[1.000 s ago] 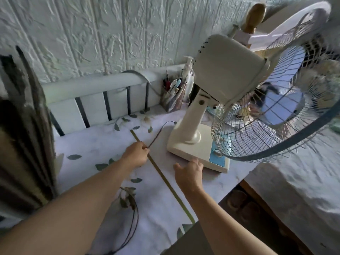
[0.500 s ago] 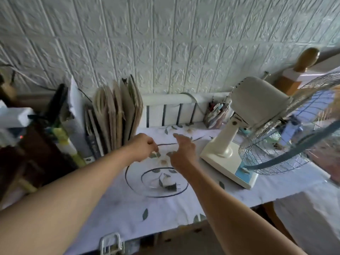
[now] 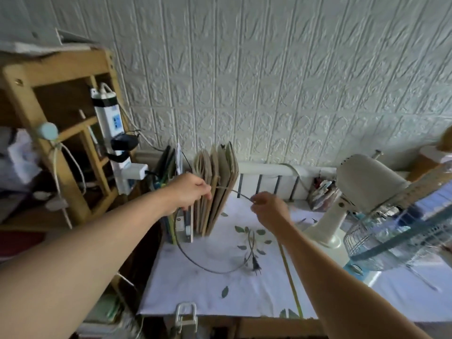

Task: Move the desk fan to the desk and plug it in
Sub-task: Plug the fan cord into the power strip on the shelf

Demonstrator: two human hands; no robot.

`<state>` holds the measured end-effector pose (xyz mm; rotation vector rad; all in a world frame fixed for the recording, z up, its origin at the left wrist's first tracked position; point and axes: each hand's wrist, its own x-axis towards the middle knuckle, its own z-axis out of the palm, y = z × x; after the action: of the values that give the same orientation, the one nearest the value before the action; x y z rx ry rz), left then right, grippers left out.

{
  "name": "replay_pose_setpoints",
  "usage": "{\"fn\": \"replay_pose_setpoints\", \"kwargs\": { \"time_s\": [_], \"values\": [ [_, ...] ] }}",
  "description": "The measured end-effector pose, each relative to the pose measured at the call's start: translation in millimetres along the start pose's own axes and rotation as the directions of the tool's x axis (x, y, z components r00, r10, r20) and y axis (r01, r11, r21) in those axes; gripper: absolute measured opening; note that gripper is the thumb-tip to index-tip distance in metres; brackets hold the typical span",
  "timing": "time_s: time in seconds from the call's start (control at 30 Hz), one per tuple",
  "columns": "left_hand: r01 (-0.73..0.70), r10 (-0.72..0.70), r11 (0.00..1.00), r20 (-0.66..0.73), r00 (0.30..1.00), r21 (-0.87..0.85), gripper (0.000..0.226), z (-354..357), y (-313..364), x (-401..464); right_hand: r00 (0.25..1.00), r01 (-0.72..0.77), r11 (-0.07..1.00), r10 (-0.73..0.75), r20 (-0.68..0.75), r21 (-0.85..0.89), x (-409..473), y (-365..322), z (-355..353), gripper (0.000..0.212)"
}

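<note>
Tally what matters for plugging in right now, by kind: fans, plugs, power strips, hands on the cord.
Desk fan: 1
Plug, lying loose on the desk: 1
Power strip, on the shelf: 1
Hands on the cord: 2, left hand and right hand
Total: 5

**One head view, looking down over the desk toward the wall**

I have a single wide-angle camera, worn on the head. It faces forward and down across the desk (image 3: pixel 220 297), toward the textured wall (image 3: pixel 269 81) behind it. Both forearms reach in from the bottom edge, so I sit close over the near desk edge. The wooden shelf (image 3: pixel 49 77) bends in on my left, the desk fan (image 3: pixel 367 192) on my right. There is no second view to share anything with.
</note>
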<state>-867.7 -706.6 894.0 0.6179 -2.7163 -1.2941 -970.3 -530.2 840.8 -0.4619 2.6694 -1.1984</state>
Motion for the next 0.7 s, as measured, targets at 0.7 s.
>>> {"fn": "replay_pose_setpoints", "kwargs": {
  "time_s": [0.7],
  "values": [
    [-0.139,0.141,0.981,0.005,0.990,-0.139,0.038,-84.8,15.7,-65.4,0.969,0.182,0.962,-0.140,-0.205,0.204,-46.4,-139.8,22.0,0.051]
  ]
}}
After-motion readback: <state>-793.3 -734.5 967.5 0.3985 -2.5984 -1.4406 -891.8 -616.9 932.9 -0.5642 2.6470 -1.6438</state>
